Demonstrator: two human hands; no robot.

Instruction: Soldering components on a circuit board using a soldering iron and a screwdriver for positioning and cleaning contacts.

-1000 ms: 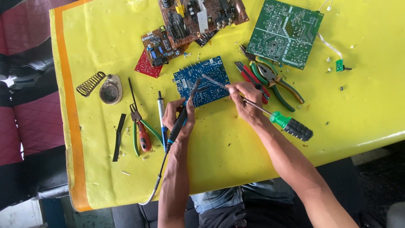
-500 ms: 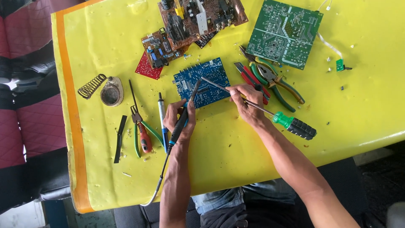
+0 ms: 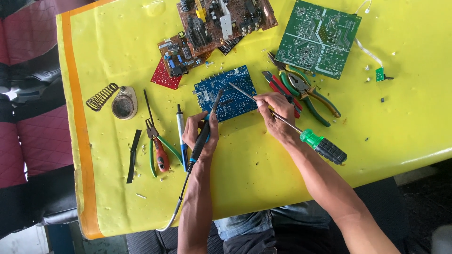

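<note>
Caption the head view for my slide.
Left hand aims soldering iron and right hand a screwdriver at blue circuit board.

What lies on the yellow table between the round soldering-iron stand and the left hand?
In the head view, between the stand and the left hand lie red-handled cutters and a white pen-shaped tool.

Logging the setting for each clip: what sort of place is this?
Probably an electronics repair bench: circuit boards such as the blue board on a yellow table, a soldering iron in the left hand, and pliers.
</note>
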